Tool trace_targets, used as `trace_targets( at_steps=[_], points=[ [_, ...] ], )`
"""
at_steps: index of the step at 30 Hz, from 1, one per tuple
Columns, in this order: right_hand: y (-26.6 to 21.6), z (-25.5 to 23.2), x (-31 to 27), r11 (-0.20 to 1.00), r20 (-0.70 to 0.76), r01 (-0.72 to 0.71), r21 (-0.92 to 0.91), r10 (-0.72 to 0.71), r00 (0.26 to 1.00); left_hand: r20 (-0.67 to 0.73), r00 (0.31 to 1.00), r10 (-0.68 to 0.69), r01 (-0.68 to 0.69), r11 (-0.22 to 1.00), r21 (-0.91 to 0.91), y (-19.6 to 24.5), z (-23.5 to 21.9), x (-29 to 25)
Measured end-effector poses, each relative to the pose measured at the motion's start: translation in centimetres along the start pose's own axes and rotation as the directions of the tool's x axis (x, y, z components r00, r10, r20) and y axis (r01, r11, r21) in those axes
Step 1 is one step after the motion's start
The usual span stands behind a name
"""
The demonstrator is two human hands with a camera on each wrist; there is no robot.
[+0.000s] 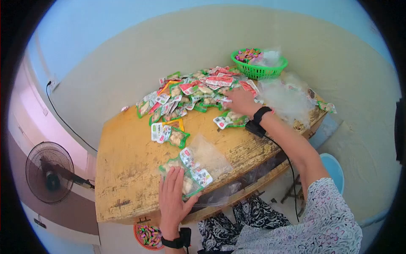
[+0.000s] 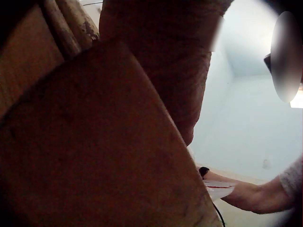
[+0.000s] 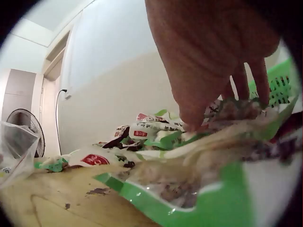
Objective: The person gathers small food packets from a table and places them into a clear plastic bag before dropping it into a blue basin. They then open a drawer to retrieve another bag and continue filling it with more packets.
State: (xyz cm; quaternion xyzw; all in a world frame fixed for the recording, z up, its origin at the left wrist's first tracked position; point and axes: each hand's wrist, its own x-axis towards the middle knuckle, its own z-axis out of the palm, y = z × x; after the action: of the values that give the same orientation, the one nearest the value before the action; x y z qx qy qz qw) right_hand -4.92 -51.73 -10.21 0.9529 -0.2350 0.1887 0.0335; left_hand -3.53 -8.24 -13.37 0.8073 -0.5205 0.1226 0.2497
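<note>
We see a worn, scuffed wooden worktop (image 1: 127,169), glossy plastic snack packets (image 1: 186,91), a green plastic mesh basket (image 1: 259,70).

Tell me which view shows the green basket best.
The head view: the green basket shows whole at the table's far edge. The right wrist view catches only a strip of its mesh behind the fingers; the left wrist view shows none.

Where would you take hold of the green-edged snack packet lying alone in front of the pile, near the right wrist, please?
Take the snack packet by its near, table-edge side, coming from above and the front. It lies flat on the wooden table apart from the pile, so that sealed green edge looks free. A pinch between thumb and fingers should lift it. The right hand is closest, resting on the pile just behind it.
</note>
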Motion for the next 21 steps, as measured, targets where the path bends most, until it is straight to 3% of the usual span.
trace_targets(
  at_steps=[3,6,7,9,12,15,16,17,19,20,21],
  points=[
    [1.6,0.3,0.2,0.998,-0.02,0.049,0.037,-0.048,0.999,0.024,1.0,-0.006,0.006,1.0,0.019,-0.1,0.0,0.0],
    [2.1,-2.5,-1.2,0.996,-0.026,0.05,0.073,-0.048,0.999,0.022,1.0,-0.012,0.011,1.0,0.007,-0.1,0.1,-0.1],
    [2.2,-3.2,-2.0,0.991,-0.174,0.111,0.078,-0.096,0.98,0.016,1.0,-0.013,0.013,1.0,0.01,-0.1,0.2,-0.1],
    [2.1,-4.8,-3.3,0.97,-0.466,0.234,0.061,-0.18,0.866,0.008,1.0,-0.013,0.013,1.0,0.004,0.0,0.1,0.0],
    [-0.6,-8.3,-6.5,0.893,-0.63,0.296,0.339,-0.019,0.777,0.016,1.0,-0.008,0.008,1.0,0.007,0.2,0.0,0.1],
    [-1.7,-9.8,-10.1,0.713,-0.409,0.22,0.666,0.101,0.907,0.033,0.999,-0.012,0.012,1.0,-0.016,0.1,0.0,0.1],
    [-1.9,-8.7,-10.8,0.674,-0.416,0.248,0.695,0.097,0.904,0.033,0.999,-0.014,0.015,0.999,-0.038,0.0,-0.1,0.1],
    [-2.0,-8.1,-11.8,0.599,-0.282,0.131,0.79,0.165,0.945,0.033,0.999,-0.016,0.018,0.998,-0.059,0.0,-0.1,0.0],
    [-3.3,-7.9,-13.7,0.405,0.016,-0.123,0.906,0.258,0.966,0.053,0.999,-0.006,0.011,0.996,-0.085,-0.6,-0.1,0.0],
    [-3.1,-6.5,-13.9,0.202,0.061,-0.104,0.974,0.208,0.976,0.064,0.998,-0.002,0.008,0.995,-0.095,-0.7,-0.1,0.0],
    [-3.3,-5.5,-14.2,0.152,0.036,-0.07,0.986,0.214,0.976,0.064,0.998,-0.003,0.009,0.995,-0.1,-0.5,-0.4,0.1]
  ],
)
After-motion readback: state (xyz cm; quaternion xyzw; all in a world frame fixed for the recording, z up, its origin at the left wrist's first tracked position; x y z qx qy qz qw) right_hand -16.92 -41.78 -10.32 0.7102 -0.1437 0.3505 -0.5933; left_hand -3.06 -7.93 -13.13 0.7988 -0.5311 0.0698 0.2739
